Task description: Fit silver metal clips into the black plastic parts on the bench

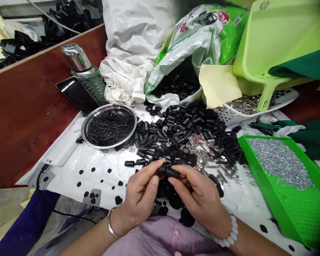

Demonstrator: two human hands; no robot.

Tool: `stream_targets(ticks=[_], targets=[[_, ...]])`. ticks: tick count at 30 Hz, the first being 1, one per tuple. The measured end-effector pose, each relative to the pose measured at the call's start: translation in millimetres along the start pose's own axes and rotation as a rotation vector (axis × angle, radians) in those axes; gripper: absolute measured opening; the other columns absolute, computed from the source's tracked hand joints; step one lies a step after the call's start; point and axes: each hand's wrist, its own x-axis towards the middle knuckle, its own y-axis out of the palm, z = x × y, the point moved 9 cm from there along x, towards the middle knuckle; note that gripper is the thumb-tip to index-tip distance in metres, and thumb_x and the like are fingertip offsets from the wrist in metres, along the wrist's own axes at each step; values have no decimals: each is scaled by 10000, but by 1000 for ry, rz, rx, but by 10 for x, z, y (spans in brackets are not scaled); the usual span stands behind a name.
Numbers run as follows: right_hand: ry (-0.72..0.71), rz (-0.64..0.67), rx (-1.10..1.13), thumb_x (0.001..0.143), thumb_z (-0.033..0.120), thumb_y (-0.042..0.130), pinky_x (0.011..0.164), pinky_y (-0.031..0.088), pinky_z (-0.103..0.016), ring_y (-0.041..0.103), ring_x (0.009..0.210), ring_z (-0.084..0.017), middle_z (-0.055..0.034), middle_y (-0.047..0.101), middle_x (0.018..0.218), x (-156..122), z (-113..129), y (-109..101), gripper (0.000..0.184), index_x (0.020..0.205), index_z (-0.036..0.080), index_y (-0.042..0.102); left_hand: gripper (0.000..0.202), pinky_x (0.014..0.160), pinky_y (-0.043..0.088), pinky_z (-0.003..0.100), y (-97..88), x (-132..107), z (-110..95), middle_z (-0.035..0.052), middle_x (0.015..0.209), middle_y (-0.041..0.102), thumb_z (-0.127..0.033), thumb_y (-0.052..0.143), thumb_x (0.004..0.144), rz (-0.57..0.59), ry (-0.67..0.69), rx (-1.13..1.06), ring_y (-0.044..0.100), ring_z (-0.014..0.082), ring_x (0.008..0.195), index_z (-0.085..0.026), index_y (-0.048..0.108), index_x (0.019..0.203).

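A reddish-brown wooden bench top fills the left side, its far edge trimmed with a pale strip. A white woven sack slumps at the far side. Low on the left, pale cardboard and a dark blue cloth show below the bench.

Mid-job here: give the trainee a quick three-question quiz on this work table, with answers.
1. Multiple choice: what does the right hand wear at the wrist? A) a white bead bracelet B) a wristwatch C) a rubber band
2. True or false: the green perforated tray holds small silver parts.
3. Fill in the blank: the steel flask sits in a green ____.

Key: 1. A; 2. True; 3. net
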Motion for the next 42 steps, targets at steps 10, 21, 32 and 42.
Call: stream_targets(ticks=[10, 21, 32, 42], targets=[[43, 95, 191, 878, 173, 471, 541, 480, -190, 586, 573, -88, 3, 640, 778, -79, -38, 83, 224, 1098, 203, 503, 373, 884, 514, 312, -60, 13, -297, 96, 1262, 531, -79, 540, 833, 43, 241, 15, 569, 199, 1081, -240, 583, 1167], [239, 173, 529, 896, 199, 443, 536, 484, -198, 572, 568, -91, 28, 605, 726, -232, -208, 238, 255, 1127, 293, 497, 536, 954, 431, 344, -27, 21, -203, 97, 1149, 563, -203, 665, 766, 117, 76, -170, 513, 222, 1082, -233, 465, 1263], [482, 387, 1004, 896, 312, 470, 455, 409, -183, 490, 448, -73, 28, 540, 545, -289, -120, 507, 207, 983, 167, 588, 514, 937, 437, 358, -24, 73, -488, 128, 1182, 518, -171, 561, 833, 336, 226, -131, 493, 238, 1104, -215, 404, 1321], [658, 496, 1376, 843, 338, 568, 395, 396, -144, 503, 383, -40, -13, 622, 618, -433, -87, 777, 239, 958, 130, 595, 483, 922, 461, 325, -53, 73, -597, 161, 1225, 516, -67, 515, 822, 528, 204, -230, 536, 217, 1091, -147, 452, 1294]])
